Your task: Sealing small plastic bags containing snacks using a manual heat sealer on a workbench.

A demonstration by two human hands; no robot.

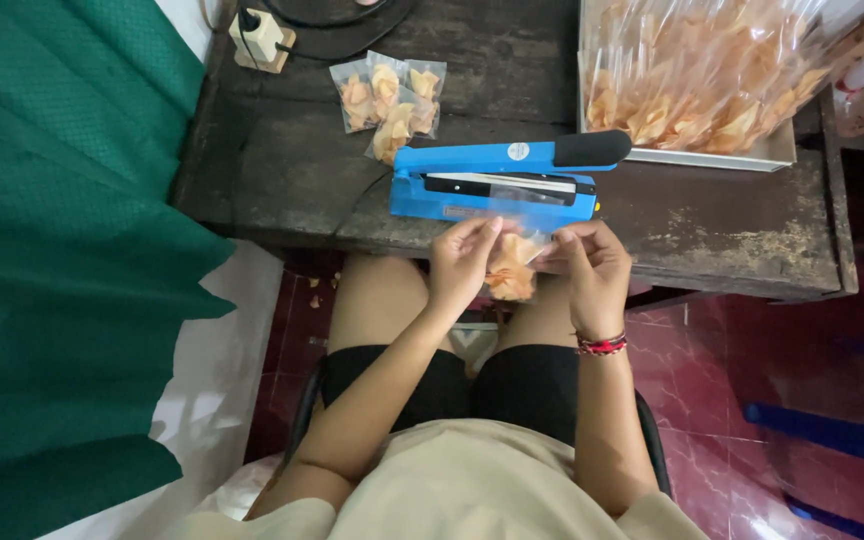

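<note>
Snack bag [510, 268]: clear plastic, orange chips inside, pinched by both hands.

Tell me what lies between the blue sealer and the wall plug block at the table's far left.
In the head view, a cluster of small clear snack bags lies on the dark table between the blue sealer and the plug block.

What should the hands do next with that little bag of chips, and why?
Probably slide the small bag forward so its open top lies across the blue sealer. Both the left hand and right hand pinch the bag's top just in front of the sealer, whose arm is raised. Bags of the same kind lie behind it.
</note>
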